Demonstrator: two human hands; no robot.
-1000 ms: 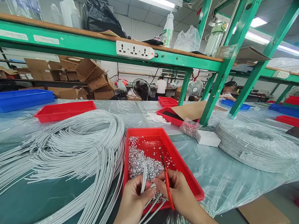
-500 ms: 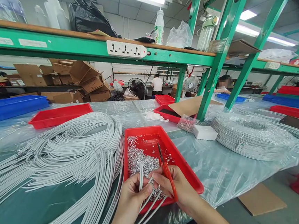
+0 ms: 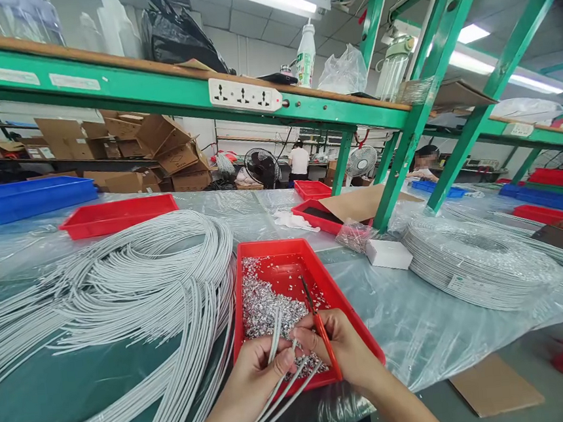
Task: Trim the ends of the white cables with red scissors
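Note:
My left hand is closed on a few thin white cables, whose ends stick up between thumb and fingers. Close against it, my right hand pinches near a cable end and also carries scissors with orange handles, their dark blades pointing up and away. Both hands are over the near part of a red tray. Small silvery scraps lie heaped in the tray's left side. More lengths of the held cables trail down toward me below the hands.
A large bundle of white cables covers the table's left side. At right lie a wrapped cable coil and a small white box. A green shelf frame rises behind. Red tray and blue tray stand back left.
The view has shifted slightly. Both hands remain together over the tray, still holding the cables and scissors, with the fingertips slightly repositioned at the cable ends.

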